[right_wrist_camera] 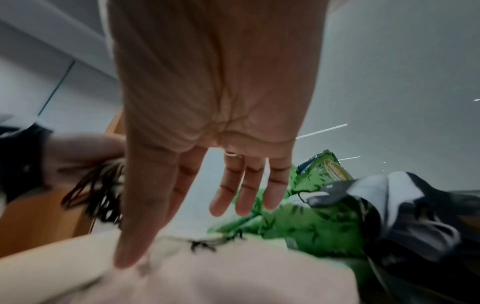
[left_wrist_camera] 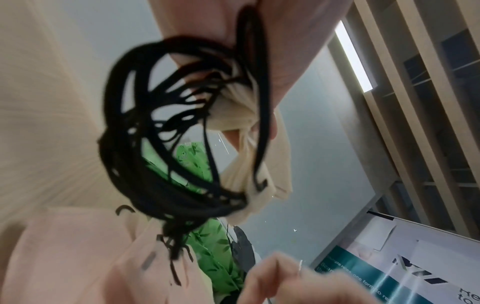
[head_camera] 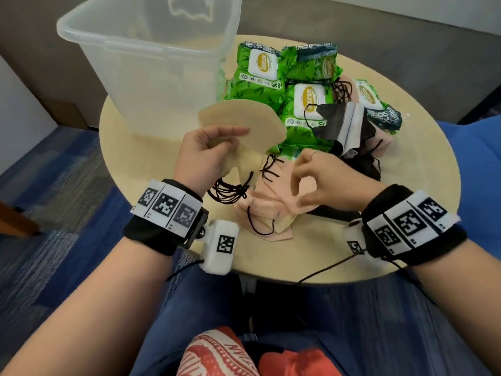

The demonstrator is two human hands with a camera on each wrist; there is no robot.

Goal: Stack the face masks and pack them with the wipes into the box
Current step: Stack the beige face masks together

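My left hand (head_camera: 235,137) grips a stack of beige face masks (head_camera: 244,118) and holds it above the table, in front of the clear plastic box (head_camera: 81,31). Their black ear loops (left_wrist_camera: 161,144) dangle in a tangle below the hand. My right hand (head_camera: 298,175) hovers over a pile of pink masks (head_camera: 265,202) near the table's front edge. Its fingers are spread and relaxed, and the thumb tip touches the top pink mask (right_wrist_camera: 233,273). Several green wipes packs (head_camera: 260,74) lie behind, with a black mask (head_camera: 341,123) draped over them.
The round beige table (head_camera: 406,199) is small, and the box takes up its back left. More pink and black masks lie at the right among the wipes. My lap sits just below the table's front edge. Blue carpet surrounds it.
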